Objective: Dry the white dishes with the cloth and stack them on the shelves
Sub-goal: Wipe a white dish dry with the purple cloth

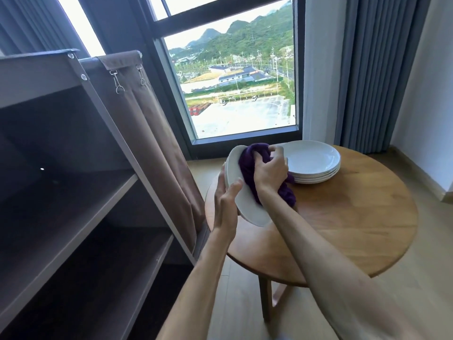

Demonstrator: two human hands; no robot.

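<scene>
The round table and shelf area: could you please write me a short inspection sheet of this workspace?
Surface: round wooden table, bare wood apart from the dishes.
Job's things: tilted white dish held above the table's left edge; purple cloth pressed on its face; stack of white dishes at the table's far side; shelves to the left, no dishes seen on them.
Clutter: nothing seen.
Hands: left hand holds the dish's rim; right hand grips the cloth.
Cables: nothing seen.
Surroundings: window, grey curtain, brown shelf cover pulled aside.
</scene>
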